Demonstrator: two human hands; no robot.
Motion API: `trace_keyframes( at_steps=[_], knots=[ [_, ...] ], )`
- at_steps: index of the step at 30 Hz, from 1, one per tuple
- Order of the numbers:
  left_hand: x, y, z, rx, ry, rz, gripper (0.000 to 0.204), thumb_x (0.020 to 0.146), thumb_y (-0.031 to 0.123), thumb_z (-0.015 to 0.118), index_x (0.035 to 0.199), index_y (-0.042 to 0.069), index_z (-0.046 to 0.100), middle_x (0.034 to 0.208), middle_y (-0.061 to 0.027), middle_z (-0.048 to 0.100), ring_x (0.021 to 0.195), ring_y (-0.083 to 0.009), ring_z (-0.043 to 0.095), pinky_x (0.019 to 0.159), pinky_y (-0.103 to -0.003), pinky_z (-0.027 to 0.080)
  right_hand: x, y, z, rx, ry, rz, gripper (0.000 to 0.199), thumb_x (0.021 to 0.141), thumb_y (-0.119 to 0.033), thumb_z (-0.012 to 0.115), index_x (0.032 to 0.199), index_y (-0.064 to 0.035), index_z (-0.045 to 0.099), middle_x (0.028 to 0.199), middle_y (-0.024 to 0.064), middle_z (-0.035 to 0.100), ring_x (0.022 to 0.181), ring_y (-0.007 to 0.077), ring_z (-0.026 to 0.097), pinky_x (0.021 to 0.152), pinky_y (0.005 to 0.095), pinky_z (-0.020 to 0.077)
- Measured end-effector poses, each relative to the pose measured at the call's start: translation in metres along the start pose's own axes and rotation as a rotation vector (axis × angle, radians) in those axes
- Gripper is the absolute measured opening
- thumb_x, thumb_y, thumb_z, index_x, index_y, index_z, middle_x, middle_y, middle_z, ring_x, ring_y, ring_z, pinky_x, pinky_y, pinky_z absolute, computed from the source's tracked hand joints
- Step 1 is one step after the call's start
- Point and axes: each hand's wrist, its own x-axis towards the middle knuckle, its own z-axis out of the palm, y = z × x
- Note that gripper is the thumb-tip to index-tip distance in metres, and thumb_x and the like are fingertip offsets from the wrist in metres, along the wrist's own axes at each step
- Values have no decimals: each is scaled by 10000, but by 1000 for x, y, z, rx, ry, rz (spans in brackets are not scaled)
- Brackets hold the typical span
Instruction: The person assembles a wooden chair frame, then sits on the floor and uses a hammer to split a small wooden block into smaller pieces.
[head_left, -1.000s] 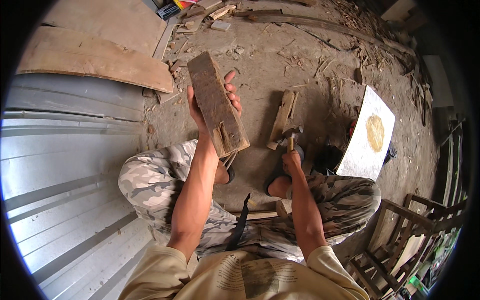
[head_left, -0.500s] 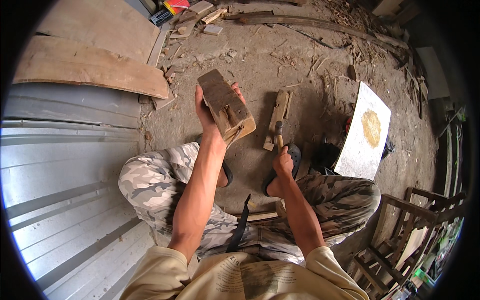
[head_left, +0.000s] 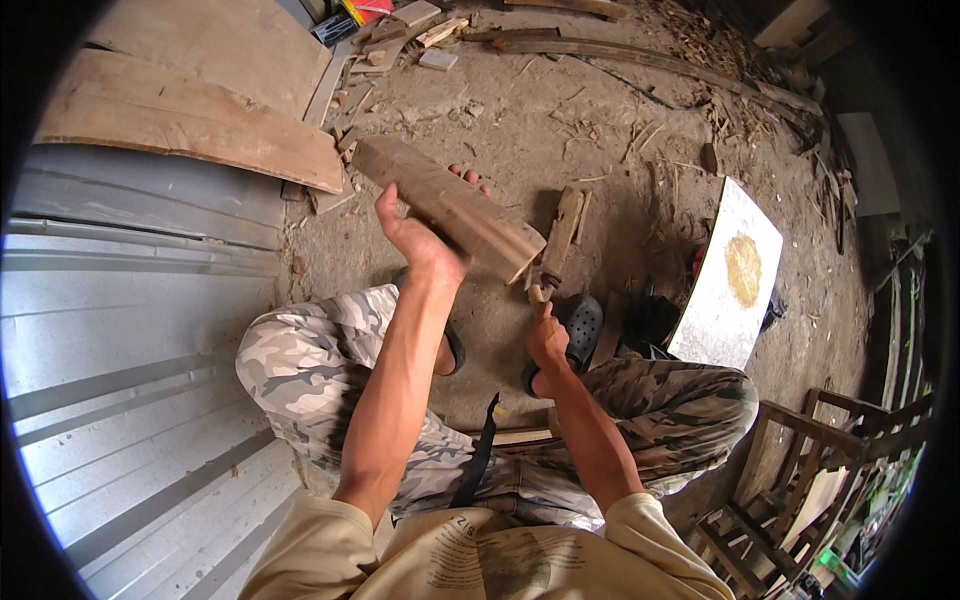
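Two hands busy: our left hand [head_left: 425, 240] clasps wood block [head_left: 450, 207] mid-length; stiff, weighty, we judge. Right hand [head_left: 547, 340] fisted round hammer [head_left: 541, 287].

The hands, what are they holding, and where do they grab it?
The left hand grips a long wooden block around its middle, raised off the ground. The right hand holds a hammer by its handle, just below the head.
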Motion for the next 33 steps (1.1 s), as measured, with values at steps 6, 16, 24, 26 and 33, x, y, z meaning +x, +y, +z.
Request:
trace_keyframes(
  at_steps=[6, 16, 24, 26, 33],
  knots=[
    [5, -4, 5, 283, 105, 89, 820, 878, 573, 637, 1464, 118, 289, 1407, -122, 382, 1317, -257, 382, 1089, -482, 350, 8, 0, -1, 55, -33, 13, 476, 898, -110, 528, 1346, -37, 383, 996, 253, 680, 924, 421, 676, 753, 495, 541],
    [14, -8, -8, 289, 188, 67, 773, 882, 539, 663, 1439, 95, 364, 1387, -77, 460, 1259, -228, 469, 1067, -447, 388, 9, 5, 2, 95, -8, -16, 408, 900, -110, 523, 1281, -33, 398, 986, 256, 677, 937, 431, 669, 753, 493, 537],
    [56, -37, -66, 509, 540, 188, 748, 923, 593, 413, 1423, 37, 397, 1426, -119, 442, 1289, -287, 456, 1070, -474, 328, 20, 13, -6, 265, -2, 16, 469, 864, -215, 625, 1266, -40, 460, 1089, 257, 658, 986, 433, 650, 800, 505, 521],
    [68, -53, -95, 634, 618, 137, 792, 934, 610, 406, 1419, -16, 398, 1471, -172, 403, 1306, -315, 447, 1087, -475, 348, 34, 28, -7, 321, 70, -13, 467, 849, -259, 665, 1223, -24, 511, 1032, 235, 677, 941, 414, 670, 781, 485, 530],
    [82, -104, -185, 528, 708, -113, 794, 948, 566, 482, 1451, -15, 280, 1423, -212, 364, 1266, -326, 463, 1079, -431, 467, 25, 33, -75, 587, 111, 212, 419, 844, -318, 722, 1060, 14, 585, 728, 140, 670, 646, 274, 684, 587, 408, 532]
  ],
)
